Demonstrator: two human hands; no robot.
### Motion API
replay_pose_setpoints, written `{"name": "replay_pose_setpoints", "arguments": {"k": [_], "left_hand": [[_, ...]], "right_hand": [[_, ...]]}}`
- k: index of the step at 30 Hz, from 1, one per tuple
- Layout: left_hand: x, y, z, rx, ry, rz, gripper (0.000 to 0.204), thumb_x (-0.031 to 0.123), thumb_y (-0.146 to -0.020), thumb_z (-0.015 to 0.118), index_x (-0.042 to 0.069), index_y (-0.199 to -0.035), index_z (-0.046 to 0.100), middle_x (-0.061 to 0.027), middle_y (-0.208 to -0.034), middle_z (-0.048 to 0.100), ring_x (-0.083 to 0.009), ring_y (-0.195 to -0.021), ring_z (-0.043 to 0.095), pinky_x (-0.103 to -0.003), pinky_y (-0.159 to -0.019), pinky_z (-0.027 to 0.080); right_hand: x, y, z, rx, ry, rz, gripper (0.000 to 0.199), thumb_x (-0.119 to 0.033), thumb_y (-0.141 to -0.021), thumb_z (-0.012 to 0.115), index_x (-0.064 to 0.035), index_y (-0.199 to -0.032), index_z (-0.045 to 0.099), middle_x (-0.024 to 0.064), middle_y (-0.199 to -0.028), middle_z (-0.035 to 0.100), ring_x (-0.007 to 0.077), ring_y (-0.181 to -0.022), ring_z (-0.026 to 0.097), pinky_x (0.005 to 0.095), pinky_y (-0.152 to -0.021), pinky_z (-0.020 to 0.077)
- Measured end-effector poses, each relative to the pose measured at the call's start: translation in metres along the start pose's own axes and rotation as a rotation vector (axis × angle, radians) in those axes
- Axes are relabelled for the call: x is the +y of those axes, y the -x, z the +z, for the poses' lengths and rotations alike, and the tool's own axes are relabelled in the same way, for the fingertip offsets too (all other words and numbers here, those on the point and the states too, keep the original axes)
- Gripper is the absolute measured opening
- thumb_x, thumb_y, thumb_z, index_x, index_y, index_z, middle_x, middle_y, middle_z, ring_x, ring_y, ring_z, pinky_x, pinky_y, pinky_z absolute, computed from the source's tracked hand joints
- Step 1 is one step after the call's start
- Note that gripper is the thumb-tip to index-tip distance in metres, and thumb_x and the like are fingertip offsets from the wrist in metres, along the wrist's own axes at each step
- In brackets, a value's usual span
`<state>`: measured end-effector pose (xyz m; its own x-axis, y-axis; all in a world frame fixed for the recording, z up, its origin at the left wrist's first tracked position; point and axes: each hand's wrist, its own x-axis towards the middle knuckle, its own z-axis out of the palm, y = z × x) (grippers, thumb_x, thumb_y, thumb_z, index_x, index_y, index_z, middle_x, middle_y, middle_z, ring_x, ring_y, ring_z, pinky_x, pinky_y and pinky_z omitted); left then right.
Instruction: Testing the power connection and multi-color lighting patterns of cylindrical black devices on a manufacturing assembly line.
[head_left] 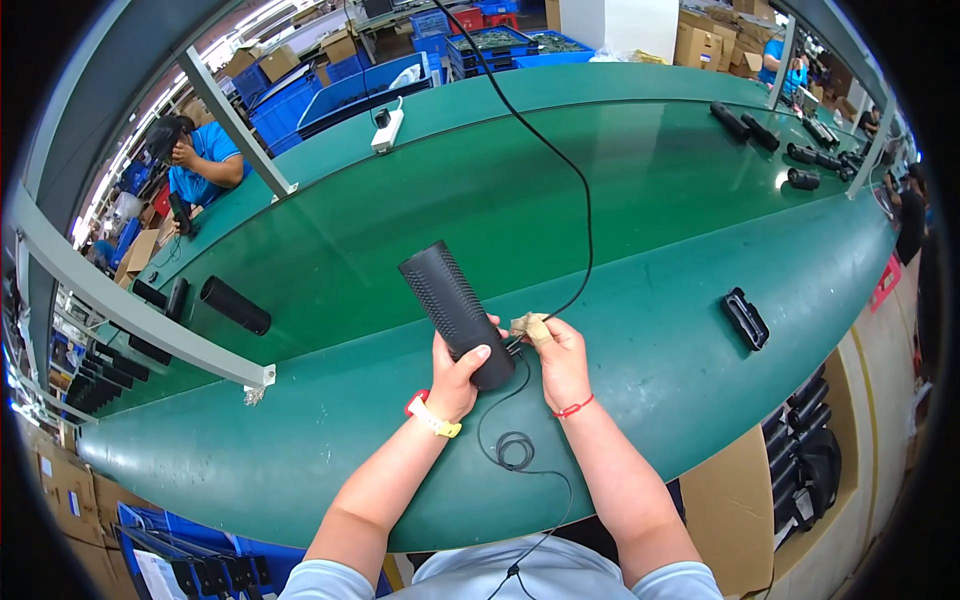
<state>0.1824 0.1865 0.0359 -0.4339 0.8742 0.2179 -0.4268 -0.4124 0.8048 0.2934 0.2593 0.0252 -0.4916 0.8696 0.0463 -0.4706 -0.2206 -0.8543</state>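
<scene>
My left hand point(458, 380) is wrapped round the lower part of a black perforated cylinder point(445, 295), which tilts with its top end away from me to the left. Close beside its lower end, my right hand point(562, 362) pinches the end of a black cable point(588, 225) that hangs down from above. Tan covers point(532, 326) sit on fingertips of that hand. Whether the cable's end enters the cylinder is hidden by the fingers. A thinner black cord point(514, 450) runs from near the cylinder's base, loops on the green table and drops toward my body.
A black tray-like part point(745, 320) lies on the green table point(640, 400) to the right. More black cylinders point(235, 305) rest at left, others point(745, 125) at far right. Grey frame posts point(230, 115) rise from the table. A person point(205, 165) sits across at left; a power strip point(388, 128) lies at the back.
</scene>
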Motion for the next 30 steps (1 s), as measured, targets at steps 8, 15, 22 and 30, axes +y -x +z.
{"name": "replay_pose_setpoints", "arguments": {"k": [8, 15, 22, 30], "left_hand": [[-0.003, 0.002, -0.008, 0.023, -0.017, -0.009, 0.047, 0.006, -0.072, 0.056, 0.002, -0.116, 0.038, -0.0159, -0.105, 0.053, -0.0248, -0.087, 0.057, -0.034, -0.076, 0.048], [0.029, 0.003, -0.019, 0.117, 0.140, -0.028, 0.043, 0.005, -0.076, 0.056, 0.002, -0.114, 0.038, -0.0158, -0.105, 0.053, -0.0250, -0.085, 0.058, -0.035, -0.075, 0.050], [0.027, 0.006, -0.016, 0.111, 0.172, -0.132, 0.043, 0.013, -0.077, 0.054, 0.001, -0.115, 0.039, -0.0150, -0.104, 0.054, -0.0231, -0.078, 0.058, -0.034, -0.071, 0.050], [0.082, -0.026, -0.081, 0.431, -0.322, 0.177, 0.037, 0.012, -0.074, 0.061, 0.001, -0.104, 0.044, -0.0127, -0.089, 0.055, -0.0200, -0.076, 0.056, -0.029, -0.067, 0.047]], "right_hand": [[-0.016, -0.011, -0.021, 0.458, -0.088, -0.215, 0.014, -0.017, -0.088, 0.051, -0.0044, -0.084, 0.055, 0.0026, -0.073, 0.053, 0.0089, -0.065, 0.047, 0.0231, -0.061, 0.0404], [-0.011, -0.006, -0.006, -0.124, 0.421, -0.032, 0.009, -0.008, -0.084, 0.048, -0.0037, -0.089, 0.055, 0.0030, -0.079, 0.056, 0.0105, -0.069, 0.049, 0.0211, -0.064, 0.0413], [0.006, 0.016, 0.006, -0.434, 0.491, -0.004, 0.004, -0.005, -0.082, 0.048, -0.0043, -0.079, 0.050, 0.0028, -0.075, 0.053, 0.0104, -0.068, 0.046, 0.0209, -0.063, 0.0382], [-0.020, -0.003, -0.018, 0.195, 0.129, -0.098, 0.012, -0.012, -0.084, 0.052, -0.0058, -0.075, 0.050, 0.0006, -0.067, 0.049, 0.0081, -0.057, 0.042, 0.0186, -0.057, 0.0354]]}}
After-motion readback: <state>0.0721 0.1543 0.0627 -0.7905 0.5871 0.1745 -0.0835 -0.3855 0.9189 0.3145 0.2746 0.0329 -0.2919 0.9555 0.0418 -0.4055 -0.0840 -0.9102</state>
